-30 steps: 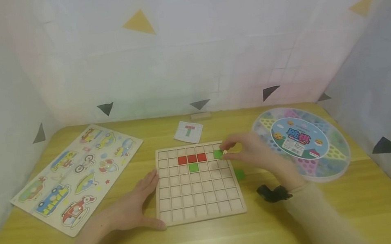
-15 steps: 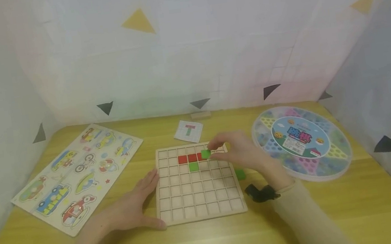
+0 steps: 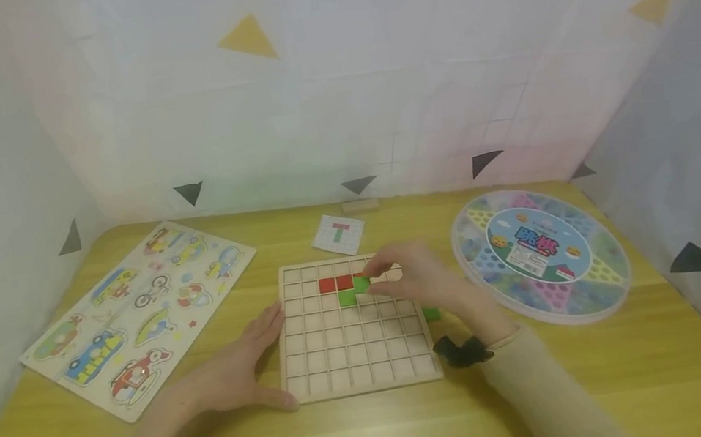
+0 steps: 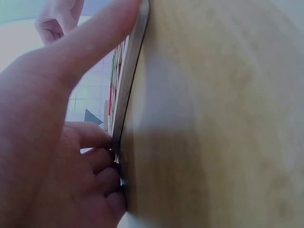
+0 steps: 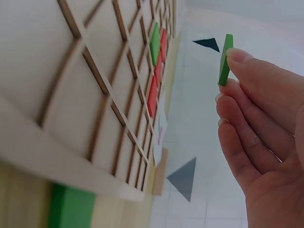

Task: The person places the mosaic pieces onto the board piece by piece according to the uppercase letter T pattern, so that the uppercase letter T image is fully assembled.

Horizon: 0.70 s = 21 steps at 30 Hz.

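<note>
A wooden grid board [image 3: 350,366] lies in the middle of the yellow table. Its upper rows hold red tiles [image 3: 335,284] and one green tile [image 3: 346,298] below them. My right hand [image 3: 413,278] pinches a green square tile [image 3: 361,283] between thumb and forefinger, just above the board beside the red tiles; the right wrist view shows that tile [image 5: 225,59] clear of the grid [image 5: 90,90]. My left hand [image 3: 237,370] lies flat against the board's left edge, with its fingers [image 4: 90,40] along the rim [image 4: 128,95].
A spare green tile [image 3: 431,313] lies off the board's right side. A pattern card with a T shape [image 3: 338,234] sits behind the board. A vehicle puzzle board [image 3: 137,316] lies at the left, a round game box [image 3: 540,252] at the right. White walls enclose the table.
My right hand has carried the green tile leftward from the board's right edge to a spot over the red row. The left hand has stayed put.
</note>
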Each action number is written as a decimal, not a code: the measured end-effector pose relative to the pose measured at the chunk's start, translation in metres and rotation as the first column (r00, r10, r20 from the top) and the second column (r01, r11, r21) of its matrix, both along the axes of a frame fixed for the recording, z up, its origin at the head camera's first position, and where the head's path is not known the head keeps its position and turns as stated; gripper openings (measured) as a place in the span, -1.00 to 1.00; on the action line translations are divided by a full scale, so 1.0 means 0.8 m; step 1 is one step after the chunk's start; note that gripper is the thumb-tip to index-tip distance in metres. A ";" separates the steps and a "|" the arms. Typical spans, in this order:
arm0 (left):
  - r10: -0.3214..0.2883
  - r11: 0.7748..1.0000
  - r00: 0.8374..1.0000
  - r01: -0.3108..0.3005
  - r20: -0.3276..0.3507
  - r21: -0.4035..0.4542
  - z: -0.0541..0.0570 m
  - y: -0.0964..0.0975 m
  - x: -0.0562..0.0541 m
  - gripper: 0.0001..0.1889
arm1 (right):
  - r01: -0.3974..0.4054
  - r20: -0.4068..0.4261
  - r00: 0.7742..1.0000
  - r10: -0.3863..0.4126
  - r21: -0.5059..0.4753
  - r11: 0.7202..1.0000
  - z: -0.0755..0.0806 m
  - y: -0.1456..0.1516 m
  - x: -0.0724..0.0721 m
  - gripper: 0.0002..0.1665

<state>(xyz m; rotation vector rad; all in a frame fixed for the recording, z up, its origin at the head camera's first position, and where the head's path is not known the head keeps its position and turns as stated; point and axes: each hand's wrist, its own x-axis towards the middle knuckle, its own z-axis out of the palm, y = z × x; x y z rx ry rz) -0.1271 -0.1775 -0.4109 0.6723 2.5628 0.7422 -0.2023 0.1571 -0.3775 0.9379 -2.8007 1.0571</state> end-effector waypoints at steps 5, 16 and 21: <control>-0.004 1.000 1.000 0.004 0.000 0.007 0.003 0.000 0.002 0.39 | -0.044 -0.006 0.999 0.043 -0.044 0.998 -0.008 -0.012 0.001 -0.77; -0.012 1.000 1.000 0.012 -0.005 0.006 0.003 0.000 0.000 0.38 | -0.061 0.009 0.998 0.061 -0.041 0.997 -0.016 -0.019 0.002 -0.78; -0.013 1.000 1.000 0.013 -0.012 0.006 0.001 0.000 0.000 0.38 | -0.050 0.019 0.999 0.050 -0.032 0.998 -0.018 -0.018 0.001 -0.78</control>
